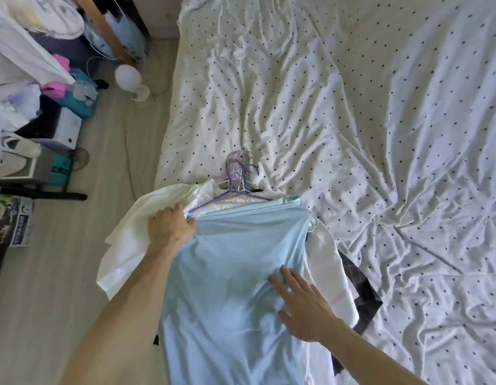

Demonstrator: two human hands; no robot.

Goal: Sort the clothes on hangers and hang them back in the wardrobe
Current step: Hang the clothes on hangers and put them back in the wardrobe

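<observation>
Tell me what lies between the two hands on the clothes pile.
In the head view, only the light blue garment stretches between the left hand, which grips its shoulder, and the right hand, which rests flat on it.

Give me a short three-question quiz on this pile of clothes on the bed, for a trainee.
1. True or false: the light blue garment lies on top of the white garments.
2. The bed sheet is: A striped, B polka-dotted, C plain.
3. Which hand rests with straight fingers on the blue garment?
Key: 1 true. 2 B. 3 the right hand; the left hand grips the garment at its shoulder.
</observation>
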